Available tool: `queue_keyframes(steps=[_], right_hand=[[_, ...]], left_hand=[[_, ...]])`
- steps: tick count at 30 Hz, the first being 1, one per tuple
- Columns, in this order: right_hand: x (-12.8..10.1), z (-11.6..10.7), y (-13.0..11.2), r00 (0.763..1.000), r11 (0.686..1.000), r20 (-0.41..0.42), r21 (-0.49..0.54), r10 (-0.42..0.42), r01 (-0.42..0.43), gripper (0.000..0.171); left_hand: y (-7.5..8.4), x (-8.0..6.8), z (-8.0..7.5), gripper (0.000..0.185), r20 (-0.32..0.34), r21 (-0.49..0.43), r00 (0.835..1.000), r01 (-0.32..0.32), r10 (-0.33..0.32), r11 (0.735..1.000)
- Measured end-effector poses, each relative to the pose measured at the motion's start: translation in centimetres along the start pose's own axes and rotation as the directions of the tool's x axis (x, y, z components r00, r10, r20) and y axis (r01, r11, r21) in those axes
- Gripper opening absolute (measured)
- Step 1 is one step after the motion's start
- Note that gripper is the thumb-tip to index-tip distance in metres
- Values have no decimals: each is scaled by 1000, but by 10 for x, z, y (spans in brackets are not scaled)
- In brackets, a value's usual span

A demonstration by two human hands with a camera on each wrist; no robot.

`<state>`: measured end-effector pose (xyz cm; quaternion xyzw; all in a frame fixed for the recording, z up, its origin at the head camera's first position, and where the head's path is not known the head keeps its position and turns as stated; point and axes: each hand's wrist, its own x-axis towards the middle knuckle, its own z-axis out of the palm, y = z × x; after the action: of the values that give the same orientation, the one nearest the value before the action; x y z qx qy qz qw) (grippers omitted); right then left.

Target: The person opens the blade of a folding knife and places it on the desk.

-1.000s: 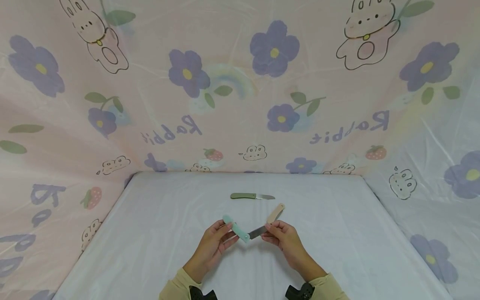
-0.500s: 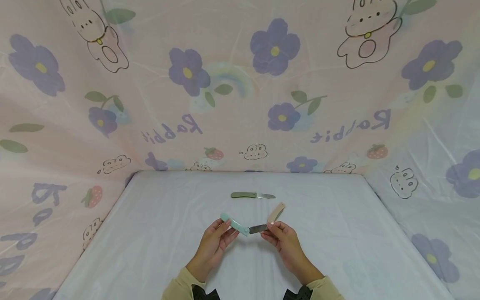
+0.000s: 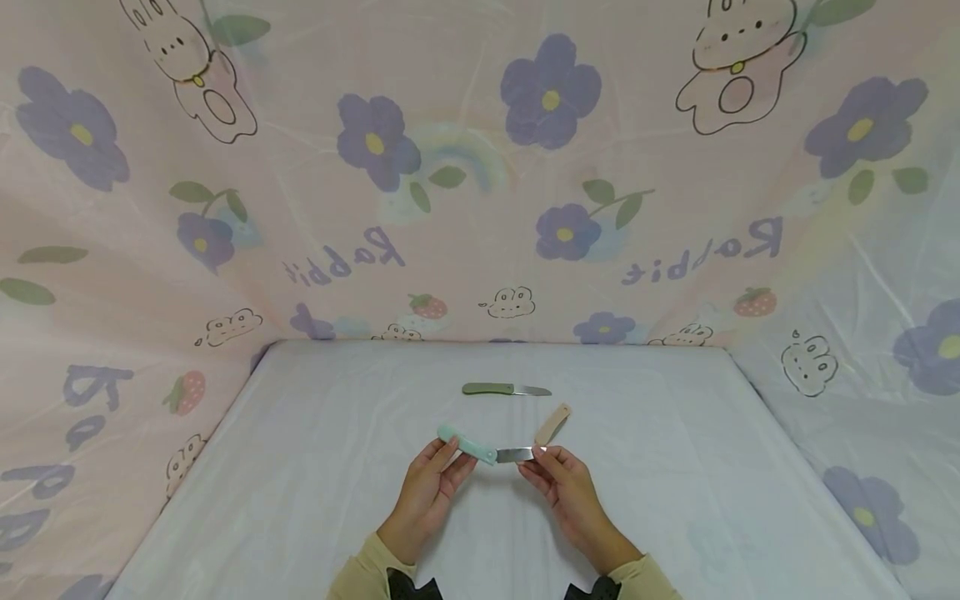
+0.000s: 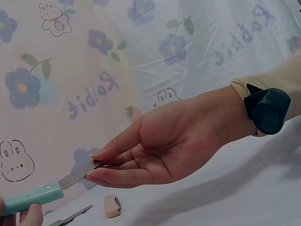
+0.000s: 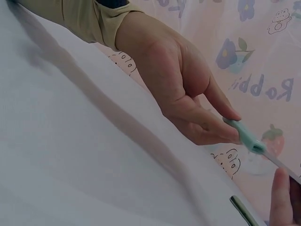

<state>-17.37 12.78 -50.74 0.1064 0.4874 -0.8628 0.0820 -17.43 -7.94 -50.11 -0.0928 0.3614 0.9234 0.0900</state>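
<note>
A folding knife with a mint green handle [image 3: 467,445] and a bared steel blade [image 3: 514,455] is held up between both hands above the table. My left hand [image 3: 429,493] pinches the handle between thumb and fingers. At the blade's tip end, my right hand [image 3: 568,500] pinches the metal, seen closely in the left wrist view, where the right hand [image 4: 164,146] covers the tip. The blade stands out nearly in line with the handle. Just beyond the right fingers lies a beige folding knife [image 3: 553,425], apparently folded.
Farther back on the white-covered table [image 3: 337,417] lies a green-handled knife [image 3: 489,389] with its blade out to the right. A patterned curtain [image 3: 465,275] with flowers and rabbits hangs behind and along the sides.
The mint knife's blade has swung outward from a sharper angle until almost in line with its handle. Both hands have shifted slightly; the other two knives lie where they were.
</note>
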Motion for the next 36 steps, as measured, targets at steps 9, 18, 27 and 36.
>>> queue_keyframes(steps=[9, 18, 27, 36], right_hand=[[-1, 3, 4, 999, 999, 12, 27, -43, 43, 9], [-2, 6, 7, 999, 997, -10, 63, -46, 46, 9], [-4, 9, 8, 1000, 994, -5, 103, -25, 25, 12], [-6, 9, 11, 999, 994, -23, 107, -23, 26, 14]], left_hand=[[-2, -1, 6, 15, -78, -63, 996, -37, 32, 997], [-6, -1, 9, 16, -99, -117, 994, -61, 49, 991], [-9, -1, 10, 19, -90, -188, 995, -66, 50, 980], [-12, -3, 15, 25, -123, -188, 992, -60, 37, 980]])
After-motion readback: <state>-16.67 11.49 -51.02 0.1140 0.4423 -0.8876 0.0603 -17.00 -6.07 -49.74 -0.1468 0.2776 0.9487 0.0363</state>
